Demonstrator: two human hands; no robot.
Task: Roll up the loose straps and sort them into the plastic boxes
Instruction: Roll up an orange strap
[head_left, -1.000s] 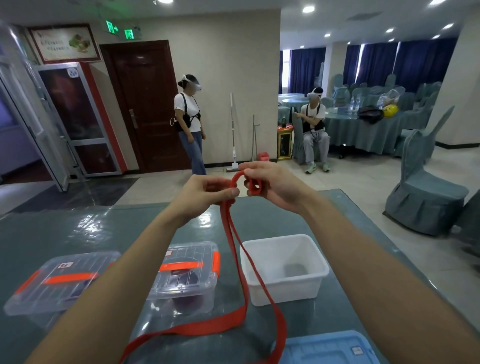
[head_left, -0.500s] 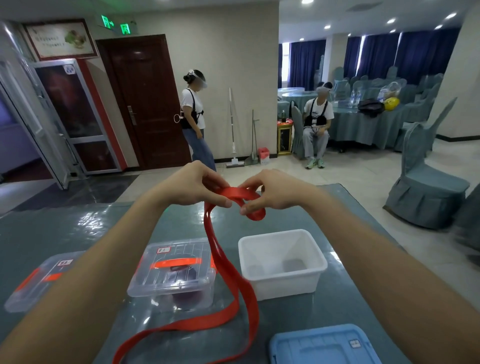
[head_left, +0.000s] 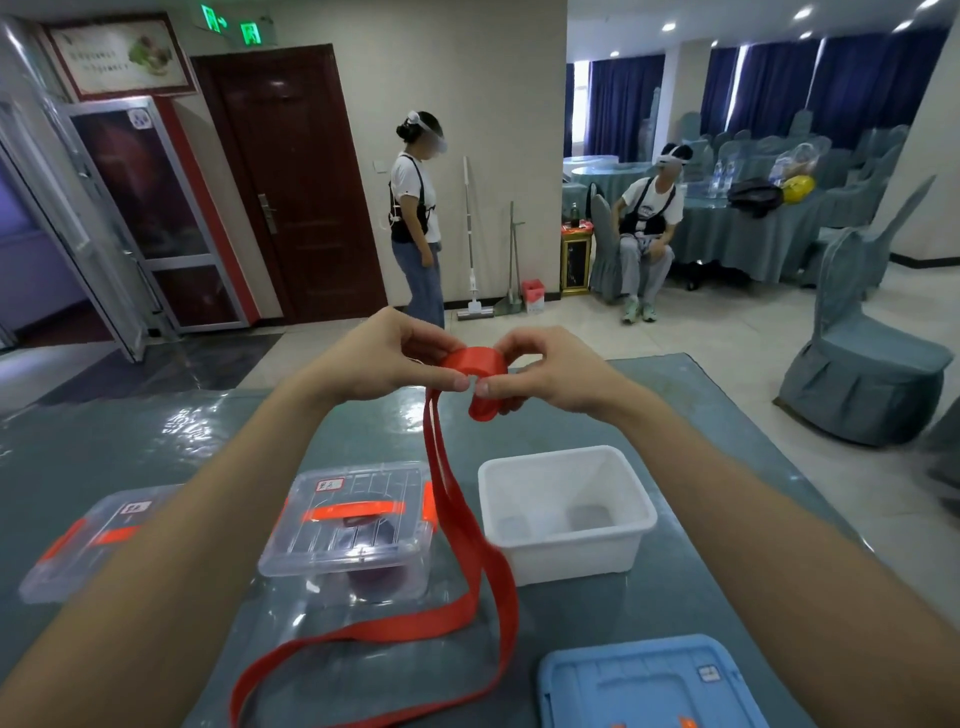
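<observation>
We lose strap (head_left: 465, 525) tail at bottom edge and cannot tell where its ends lie. Part of coil is hidden from us behind fingers of left hand (head_left: 384, 358) and right hand (head_left: 545, 376). Blue box (head_left: 649, 686) cut off by bottom edge. Left clear box (head_left: 88, 561) partly behind forearm. Lid labels too small for us to read. Dark thing inside middle clear box (head_left: 353, 525) blurred through lid; we cannot name it.

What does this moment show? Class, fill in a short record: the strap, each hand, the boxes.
Red strap: partly rolled; loose tail hangs to the table
Left hand: pinches the roll
Right hand: grips the roll from the other side
White box: open, no strap visible inside
Clear boxes: two, lidded, orange latches, left of the white one
Blue lid: near edge
</observation>
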